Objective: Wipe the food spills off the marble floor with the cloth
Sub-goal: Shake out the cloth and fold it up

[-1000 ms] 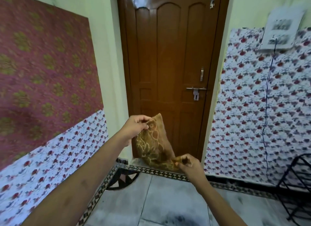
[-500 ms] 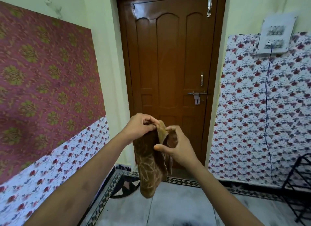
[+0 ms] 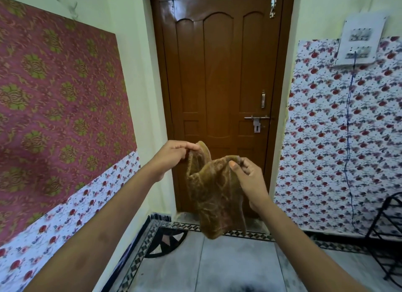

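A brown-gold patterned cloth (image 3: 212, 191) hangs in the air in front of a wooden door. My left hand (image 3: 171, 155) pinches one upper corner of it. My right hand (image 3: 248, 178) pinches the other upper edge, a little lower and to the right. The cloth sags between the two hands and its lower end dangles above the grey marble floor (image 3: 228, 263). A dark smudge (image 3: 245, 288) shows on the floor at the bottom edge of the view.
The shut brown door (image 3: 219, 85) stands straight ahead. Patterned fabric covers the left wall (image 3: 54, 109) and right wall (image 3: 339, 139). A black metal rack (image 3: 387, 233) stands at the right. A black-and-white tile border (image 3: 152, 244) runs along the floor's edges.
My hands have moved apart, spreading the cloth between them; half a second ago they were close together on a bunched cloth. The view has tilted up slightly.
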The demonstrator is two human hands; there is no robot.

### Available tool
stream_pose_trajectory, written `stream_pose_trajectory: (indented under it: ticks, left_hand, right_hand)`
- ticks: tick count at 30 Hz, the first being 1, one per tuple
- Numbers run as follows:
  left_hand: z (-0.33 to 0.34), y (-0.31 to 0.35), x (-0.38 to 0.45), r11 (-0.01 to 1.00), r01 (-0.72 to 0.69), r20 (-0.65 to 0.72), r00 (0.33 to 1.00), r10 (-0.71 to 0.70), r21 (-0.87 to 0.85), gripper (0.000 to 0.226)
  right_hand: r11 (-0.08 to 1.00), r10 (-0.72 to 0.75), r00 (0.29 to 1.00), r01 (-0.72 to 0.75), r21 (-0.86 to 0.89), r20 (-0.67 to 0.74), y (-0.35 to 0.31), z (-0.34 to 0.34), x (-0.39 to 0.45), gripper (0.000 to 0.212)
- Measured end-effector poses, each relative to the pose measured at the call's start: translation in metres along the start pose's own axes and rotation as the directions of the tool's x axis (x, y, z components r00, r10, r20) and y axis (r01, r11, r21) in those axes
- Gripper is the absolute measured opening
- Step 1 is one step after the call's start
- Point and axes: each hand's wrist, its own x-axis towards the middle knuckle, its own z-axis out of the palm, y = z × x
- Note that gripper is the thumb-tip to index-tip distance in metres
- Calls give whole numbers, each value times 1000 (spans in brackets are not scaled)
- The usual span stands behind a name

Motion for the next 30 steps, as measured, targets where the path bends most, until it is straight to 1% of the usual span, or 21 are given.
stream_pose_trajectory:
  ticks: [1,2,4,5,6,7,8,10,11,12,13,15,16,17,19,21,23,25,27,28,30]
  left_hand:
    - [-3,-1,3,993,-36,-20,999,38,113,44]
    - [-6,-3,8,961,-76,-40,995,90,266,44]
    - [-11,-5,13,831,-119,-82,978,194,544,40]
    - [-12,-7,15,791,-105,-120,968,221,603,35]
    - [-12,-7,16,775,-84,-166,957,238,626,28]
    - [-12,-7,19,754,-67,-206,943,262,653,22]
    - [-12,-7,20,707,-49,-229,928,293,706,17]
    - [-12,-8,24,588,-33,-215,913,347,808,15]
    - [-13,-8,26,573,-43,-191,920,342,819,17]
    - [-14,-10,28,623,-63,-172,935,310,779,18]
    - [-15,-11,28,719,-85,-151,954,258,690,18]
    - [-17,-14,26,909,-115,-93,982,166,401,17]
    - [-19,-15,24,956,-120,-81,986,146,267,16]
    - [-22,-15,22,981,-118,-78,988,131,152,14]
    - [-27,-15,20,995,-80,-50,996,77,-57,11]
    - [-24,-18,23,975,39,-26,999,-46,-220,13]
    - [-13,-27,26,950,173,-40,981,-190,-261,13]
    - [3,-38,26,914,262,-41,957,-288,-310,11]
    - [20,-45,22,882,298,8,948,-318,-366,6]
    - [28,-46,18,876,306,36,948,-316,-374,3]
    - [43,-47,12,877,323,86,946,-313,-356,9]
  right_hand:
    - [1000,-11,999,9,-26,-48,1,-5,3,11]
    - [998,-23,994,18,-55,-105,1,-11,6,12]
    - [996,-37,975,18,-89,-219,1,-26,14,12]
    - [996,-31,964,7,-93,-265,2,-34,18,11]
    - [996,-25,956,-3,-95,-294,1,-42,21,8]
    - [995,-20,953,-10,-99,-303,1,-48,24,6]
    - [993,-24,954,-11,-117,-298,0,-52,26,5]
    - [990,-33,954,-10,-140,-298,0,-56,27,7]
    - [992,-26,951,-13,-122,-309,0,-57,27,10]
    - [996,-10,948,-19,-87,-318,-1,-59,27,11]
    - [998,7,947,-25,-51,-320,-1,-62,27,12]
    - [999,45,952,-44,11,-304,-3,-71,26,13]
    - [997,71,955,-59,51,-287,-5,-75,26,12]
    - [991,105,958,-80,103,-265,-6,-80,27,10]
    - [974,176,957,-135,180,-232,-9,-85,29,10]
    - [972,225,941,-200,123,-254,-8,-85,32,13]
    - [971,228,920,-238,7,-320,-3,-79,30,19]
    - [960,229,903,-271,-67,-363,4,-68,24,24]
    - [950,225,907,-286,-127,-355,13,-58,15,22]
    - [949,221,918,-280,-145,-328,17,-53,10,20]
    - [954,231,944,-267,-134,-236,21,-40,1,12]
